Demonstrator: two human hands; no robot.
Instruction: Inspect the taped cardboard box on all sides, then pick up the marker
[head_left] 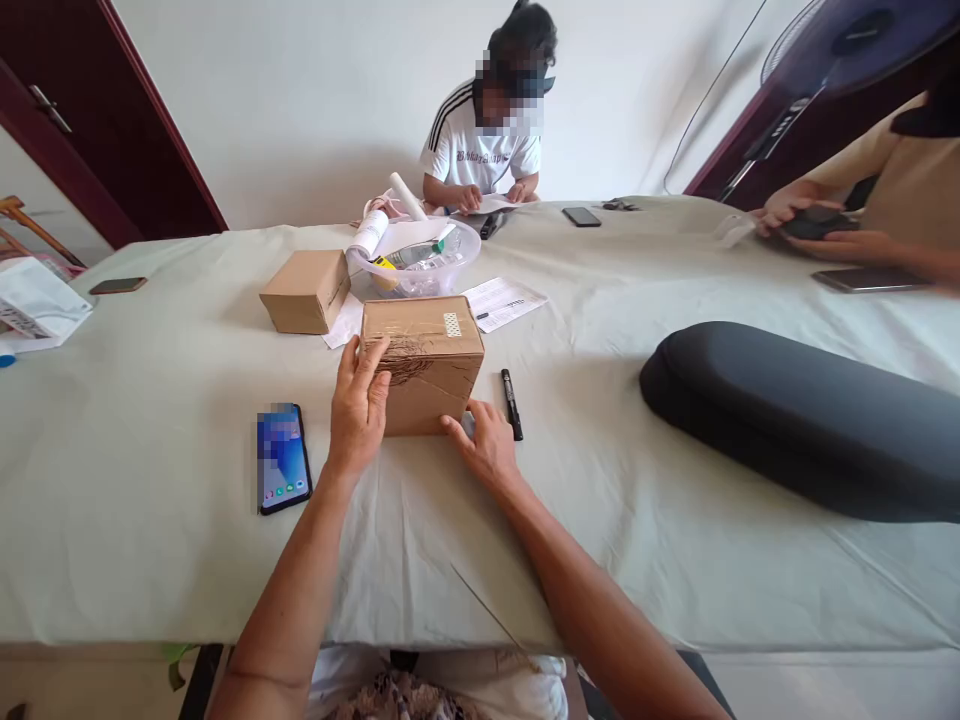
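Observation:
A brown cardboard box [424, 405] stands on the cloth in front of me, with dark scribbled lines across its top left and front and a small patterned label on top. My left hand [360, 410] is against its left side, fingers reaching over the upper left edge. Low at the box's right front corner, my right hand [487, 445] grips it with the thumb on the front face; some of those fingers are hidden behind the corner. Between them the two hands hold the box. A black marker [511, 404] lies just right of my right hand.
A lit phone [285, 460] lies left of my left forearm. Behind the box are another carton [300, 290], a plastic basin [469, 245] of odds and ends, and a printed sheet [514, 300]. A long black case [795, 420] lies right. Two people [480, 150] sit at the table.

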